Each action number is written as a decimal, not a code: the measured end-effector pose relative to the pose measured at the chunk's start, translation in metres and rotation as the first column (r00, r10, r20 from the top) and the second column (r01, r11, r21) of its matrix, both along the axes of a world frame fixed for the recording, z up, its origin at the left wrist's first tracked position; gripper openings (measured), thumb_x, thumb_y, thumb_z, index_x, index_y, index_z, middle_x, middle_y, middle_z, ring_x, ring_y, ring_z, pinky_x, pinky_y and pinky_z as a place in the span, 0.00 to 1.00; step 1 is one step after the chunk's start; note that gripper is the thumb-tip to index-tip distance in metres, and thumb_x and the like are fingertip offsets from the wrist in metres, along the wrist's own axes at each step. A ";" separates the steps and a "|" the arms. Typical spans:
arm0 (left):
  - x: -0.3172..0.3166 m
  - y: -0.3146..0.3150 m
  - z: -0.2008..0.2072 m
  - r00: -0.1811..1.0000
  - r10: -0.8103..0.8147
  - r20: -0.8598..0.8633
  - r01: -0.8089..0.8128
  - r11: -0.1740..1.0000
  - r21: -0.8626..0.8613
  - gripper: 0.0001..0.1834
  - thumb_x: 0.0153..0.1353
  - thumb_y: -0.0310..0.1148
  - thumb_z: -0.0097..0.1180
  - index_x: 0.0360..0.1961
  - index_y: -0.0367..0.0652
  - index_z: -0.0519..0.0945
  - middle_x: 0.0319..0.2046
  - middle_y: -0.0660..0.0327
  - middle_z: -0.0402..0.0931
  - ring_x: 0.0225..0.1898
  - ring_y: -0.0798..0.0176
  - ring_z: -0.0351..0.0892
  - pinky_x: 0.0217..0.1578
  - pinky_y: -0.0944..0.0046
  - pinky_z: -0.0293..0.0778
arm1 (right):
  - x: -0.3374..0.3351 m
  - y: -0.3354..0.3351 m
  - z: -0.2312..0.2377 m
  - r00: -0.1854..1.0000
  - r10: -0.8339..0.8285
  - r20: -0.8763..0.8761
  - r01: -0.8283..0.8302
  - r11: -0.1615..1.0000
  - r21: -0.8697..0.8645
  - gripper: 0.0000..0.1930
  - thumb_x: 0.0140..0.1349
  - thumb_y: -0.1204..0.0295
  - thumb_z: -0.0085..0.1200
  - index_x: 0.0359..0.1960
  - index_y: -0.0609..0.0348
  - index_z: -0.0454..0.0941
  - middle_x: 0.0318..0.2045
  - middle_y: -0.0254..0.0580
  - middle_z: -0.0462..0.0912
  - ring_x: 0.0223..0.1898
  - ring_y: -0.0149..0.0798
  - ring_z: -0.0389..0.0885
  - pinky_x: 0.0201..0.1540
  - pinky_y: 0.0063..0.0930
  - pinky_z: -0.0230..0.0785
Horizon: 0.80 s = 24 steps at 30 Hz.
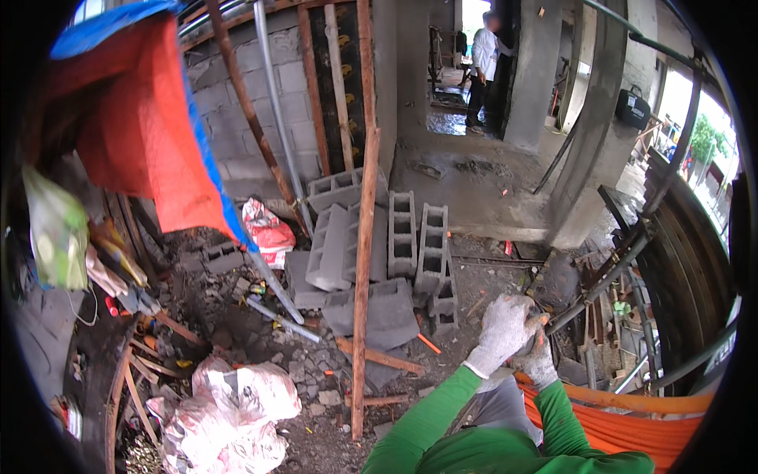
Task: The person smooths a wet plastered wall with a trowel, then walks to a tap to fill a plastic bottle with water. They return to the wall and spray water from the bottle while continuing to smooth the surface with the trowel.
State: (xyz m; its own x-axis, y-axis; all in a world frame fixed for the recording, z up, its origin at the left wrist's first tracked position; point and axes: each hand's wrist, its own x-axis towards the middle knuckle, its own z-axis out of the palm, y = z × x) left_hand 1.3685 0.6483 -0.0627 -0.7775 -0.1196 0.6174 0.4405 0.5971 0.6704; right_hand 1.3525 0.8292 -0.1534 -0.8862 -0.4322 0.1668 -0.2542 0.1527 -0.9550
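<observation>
My left hand (505, 332), in a grey knit work glove, is closed, with its fingers bent toward the right hand. My right hand (538, 362), gloved the same way, is closed just below and beside it; the two nearly touch. Whatever lies between the fingers is too small or hidden to make out. A dark metal pipe (588, 299) slants down from the right and its lower end comes up to my hands; whether they touch it I cannot tell. Orange fabric (632, 426) hangs close to my right forearm.
Grey hollow blocks (371, 312) are piled ahead, with a wooden post (365, 276) standing before them. White sacks (229, 415) and rubble lie at left under a red-orange tarp (185, 134). Steel beams (679, 268) stand right. A person (483, 67) stands at the far doorway.
</observation>
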 end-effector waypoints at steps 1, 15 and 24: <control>-0.020 0.000 -0.003 0.999 -0.031 0.029 0.031 0.999 -0.021 0.25 0.55 0.54 0.64 0.37 0.40 0.83 0.37 0.49 0.81 0.39 0.41 0.80 0.41 0.46 0.76 | -0.014 -0.003 -0.014 0.997 -0.052 0.054 0.055 0.997 -0.054 0.63 0.30 0.64 0.84 0.70 0.66 0.54 0.63 0.49 0.70 0.64 0.41 0.67 0.67 0.36 0.61; -0.440 0.024 -0.041 0.225 -0.965 0.138 0.479 0.233 0.846 0.18 0.61 0.29 0.64 0.52 0.33 0.81 0.49 0.61 0.81 0.47 0.70 0.78 0.51 0.66 0.75 | -0.362 0.072 0.000 0.991 -0.019 0.131 -0.007 0.982 0.191 0.62 0.26 0.67 0.85 0.67 0.65 0.59 0.57 0.44 0.75 0.58 0.37 0.73 0.61 0.34 0.69; -0.607 0.045 0.044 0.644 -0.718 0.264 0.563 0.679 0.472 0.21 0.59 0.40 0.66 0.52 0.45 0.82 0.60 0.53 0.76 0.57 0.57 0.78 0.59 0.59 0.71 | -0.578 0.130 0.034 0.983 -0.021 0.184 -0.006 0.989 0.149 0.62 0.30 0.66 0.83 0.70 0.61 0.57 0.62 0.44 0.69 0.61 0.40 0.70 0.64 0.39 0.66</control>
